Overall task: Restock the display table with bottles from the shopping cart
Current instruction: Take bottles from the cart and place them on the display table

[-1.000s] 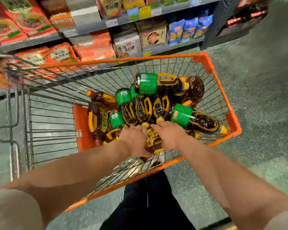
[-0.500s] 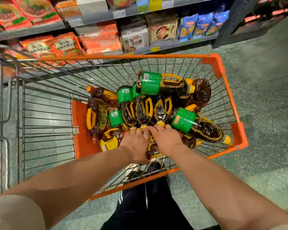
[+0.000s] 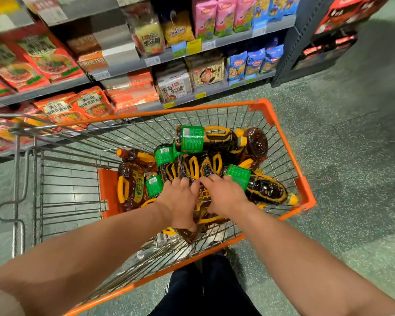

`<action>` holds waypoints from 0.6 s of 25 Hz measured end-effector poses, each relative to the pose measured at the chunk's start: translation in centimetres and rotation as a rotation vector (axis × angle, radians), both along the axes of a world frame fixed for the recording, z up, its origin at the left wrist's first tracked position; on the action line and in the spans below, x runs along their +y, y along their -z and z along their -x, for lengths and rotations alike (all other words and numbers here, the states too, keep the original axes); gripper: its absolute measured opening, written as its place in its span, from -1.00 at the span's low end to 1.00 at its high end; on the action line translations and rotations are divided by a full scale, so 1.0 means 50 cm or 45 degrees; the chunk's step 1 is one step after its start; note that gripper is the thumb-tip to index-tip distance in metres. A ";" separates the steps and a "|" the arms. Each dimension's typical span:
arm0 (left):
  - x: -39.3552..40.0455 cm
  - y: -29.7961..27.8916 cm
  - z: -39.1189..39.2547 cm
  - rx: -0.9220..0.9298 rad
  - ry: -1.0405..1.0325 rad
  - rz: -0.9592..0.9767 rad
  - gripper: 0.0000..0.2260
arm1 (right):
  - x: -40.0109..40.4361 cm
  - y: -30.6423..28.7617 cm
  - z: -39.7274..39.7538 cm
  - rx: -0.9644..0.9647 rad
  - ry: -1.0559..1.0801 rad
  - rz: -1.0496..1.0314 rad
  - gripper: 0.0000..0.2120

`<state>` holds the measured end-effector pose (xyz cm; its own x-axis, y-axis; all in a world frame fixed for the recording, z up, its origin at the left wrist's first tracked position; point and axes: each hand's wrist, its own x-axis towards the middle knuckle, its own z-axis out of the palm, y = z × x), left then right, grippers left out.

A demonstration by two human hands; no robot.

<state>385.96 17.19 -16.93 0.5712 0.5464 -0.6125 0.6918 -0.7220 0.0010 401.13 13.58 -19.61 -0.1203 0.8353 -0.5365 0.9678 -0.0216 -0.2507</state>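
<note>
Several dark bottles with yellow handles and green labels lie piled in the wire shopping cart with its orange rim. One bottle with a yellow label lies nearest me, between my hands. My left hand grips its left side, with the fingers curled over toward the bottle necks. My right hand grips its right side, its fingertips touching a green-labelled bottle. Another bottle lies across the top of the pile. The display table is not in view.
Grey store shelves packed with noodle and snack packets stand right behind the cart. The cart's folded child seat and metal handle are at the left. Speckled green floor opens to the right. My dark trousers show below the cart.
The view has tilted up, showing more shelving. Both hands stay in the cart on the same bottle, with the fingers reaching slightly further over the pile.
</note>
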 end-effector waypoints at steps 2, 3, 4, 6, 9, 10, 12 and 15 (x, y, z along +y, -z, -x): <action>0.014 -0.042 -0.018 -0.026 0.021 -0.036 0.15 | 0.003 -0.041 -0.021 0.001 0.048 -0.065 -0.18; 0.019 -0.063 -0.029 -0.035 0.039 -0.050 0.16 | 0.002 -0.060 -0.029 -0.008 0.086 -0.100 -0.18; 0.025 -0.083 -0.039 -0.047 0.068 -0.072 0.16 | -0.002 -0.078 -0.036 -0.027 0.133 -0.150 -0.17; 0.036 -0.121 -0.054 -0.090 0.111 -0.115 0.14 | -0.019 -0.113 -0.045 -0.088 0.260 -0.254 -0.17; 0.033 -0.179 -0.076 -0.179 0.141 -0.146 0.13 | -0.076 -0.161 -0.056 -0.197 0.534 -0.430 -0.23; 0.027 -0.200 -0.084 -0.212 0.157 -0.149 0.13 | -0.096 -0.177 -0.061 -0.251 0.666 -0.493 -0.25; 0.003 -0.243 -0.104 -0.296 0.190 -0.159 0.12 | -0.136 -0.206 -0.066 -0.376 0.993 -0.582 -0.29; -0.048 -0.297 -0.138 -0.465 0.230 -0.217 0.12 | -0.189 -0.255 -0.063 -0.301 1.580 -0.455 -0.28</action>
